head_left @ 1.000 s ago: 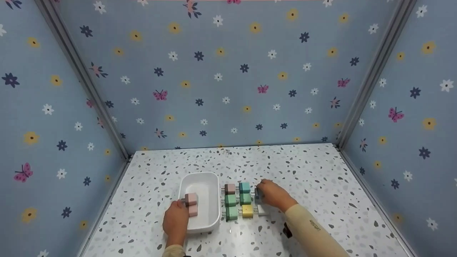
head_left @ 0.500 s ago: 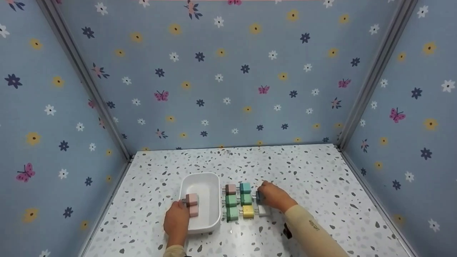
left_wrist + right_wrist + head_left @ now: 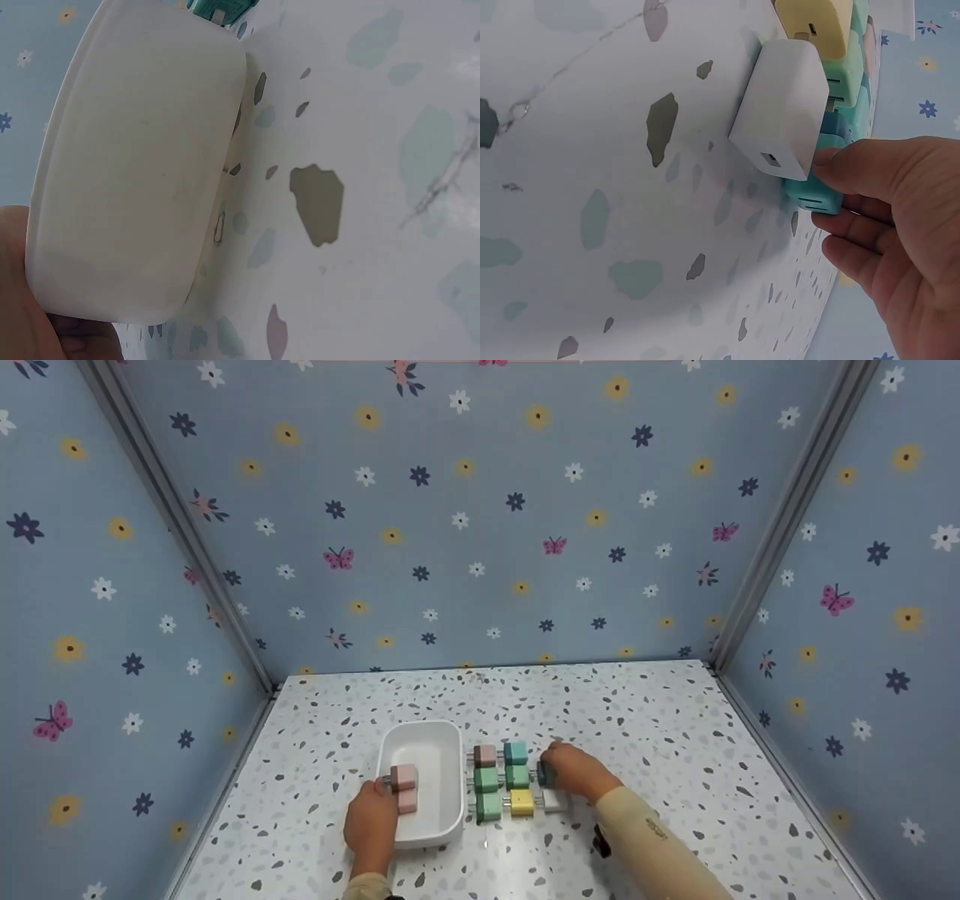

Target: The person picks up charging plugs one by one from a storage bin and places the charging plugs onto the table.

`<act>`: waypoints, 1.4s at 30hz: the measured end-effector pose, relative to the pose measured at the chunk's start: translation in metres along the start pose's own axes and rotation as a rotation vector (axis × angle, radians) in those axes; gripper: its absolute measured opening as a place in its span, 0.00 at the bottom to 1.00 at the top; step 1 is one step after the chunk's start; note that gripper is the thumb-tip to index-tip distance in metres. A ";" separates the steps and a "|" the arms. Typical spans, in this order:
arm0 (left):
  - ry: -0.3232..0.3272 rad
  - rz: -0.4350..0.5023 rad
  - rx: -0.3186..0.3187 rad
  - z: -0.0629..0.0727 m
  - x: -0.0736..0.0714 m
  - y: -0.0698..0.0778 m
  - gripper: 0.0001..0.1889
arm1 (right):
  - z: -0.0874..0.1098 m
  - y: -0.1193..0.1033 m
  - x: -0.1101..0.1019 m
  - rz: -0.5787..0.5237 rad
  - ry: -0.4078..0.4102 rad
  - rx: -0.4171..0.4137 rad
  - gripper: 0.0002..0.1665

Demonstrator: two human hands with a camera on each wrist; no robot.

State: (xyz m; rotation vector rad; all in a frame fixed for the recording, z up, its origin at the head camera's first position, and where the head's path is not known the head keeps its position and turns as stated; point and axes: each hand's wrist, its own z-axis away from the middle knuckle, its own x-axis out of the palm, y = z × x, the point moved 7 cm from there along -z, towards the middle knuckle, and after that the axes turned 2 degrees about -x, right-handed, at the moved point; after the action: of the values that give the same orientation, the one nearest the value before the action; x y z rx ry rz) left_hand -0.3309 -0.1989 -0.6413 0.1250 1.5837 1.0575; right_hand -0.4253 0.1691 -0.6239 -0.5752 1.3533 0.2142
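My left hand (image 3: 371,817) grips the left rim of a white plastic bin (image 3: 459,780); in the left wrist view the bin's outer wall (image 3: 142,157) fills much of the picture. Two pink charger plugs (image 3: 403,776) lie inside the bin, close to my left thumb. With thumb and fingers, my right hand (image 3: 577,771) pinches a teal charger plug (image 3: 814,191) on the table, at the far right of the plug group. Beside it lies a white charger plug (image 3: 784,105), its USB port facing the camera. My fingers partly hide the teal plug in the head view.
Right of the bin, charger plugs stand in rows: a pink one (image 3: 485,755), a light blue one (image 3: 515,752), several green ones (image 3: 487,807) and a yellow one (image 3: 521,802). Speckled white table (image 3: 600,697) lies beyond them, enclosed by flower-patterned walls (image 3: 480,532).
My right hand stays at the teal plug, having shifted only slightly, and more of the plug shows beside the fingers. My left hand and the bin keep their places.
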 end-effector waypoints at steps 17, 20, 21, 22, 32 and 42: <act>-0.028 -0.016 -0.028 -0.001 0.004 -0.004 0.25 | 0.002 0.007 0.003 -0.100 -0.022 0.078 0.23; -0.034 -0.016 -0.038 0.000 0.003 -0.003 0.26 | 0.003 0.007 0.001 -0.115 -0.014 0.067 0.23; -0.037 -0.016 -0.041 0.000 0.003 -0.003 0.26 | 0.003 0.007 0.001 -0.114 -0.009 0.060 0.23; -0.038 -0.017 -0.041 0.000 0.003 -0.003 0.26 | 0.003 0.007 0.000 -0.112 -0.005 0.055 0.23; -0.011 0.012 -0.004 -0.002 0.004 -0.005 0.25 | 0.004 -0.001 -0.007 -0.043 0.044 -0.001 0.26; -0.012 0.003 0.000 -0.002 0.003 -0.005 0.25 | -0.006 -0.024 -0.007 0.052 0.141 -0.057 0.24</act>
State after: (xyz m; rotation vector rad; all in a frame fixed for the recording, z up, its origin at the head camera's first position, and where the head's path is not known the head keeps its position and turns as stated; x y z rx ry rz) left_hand -0.3313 -0.2012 -0.6473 0.1338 1.5732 1.0569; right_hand -0.4202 0.1469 -0.6114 -0.6118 1.5042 0.2591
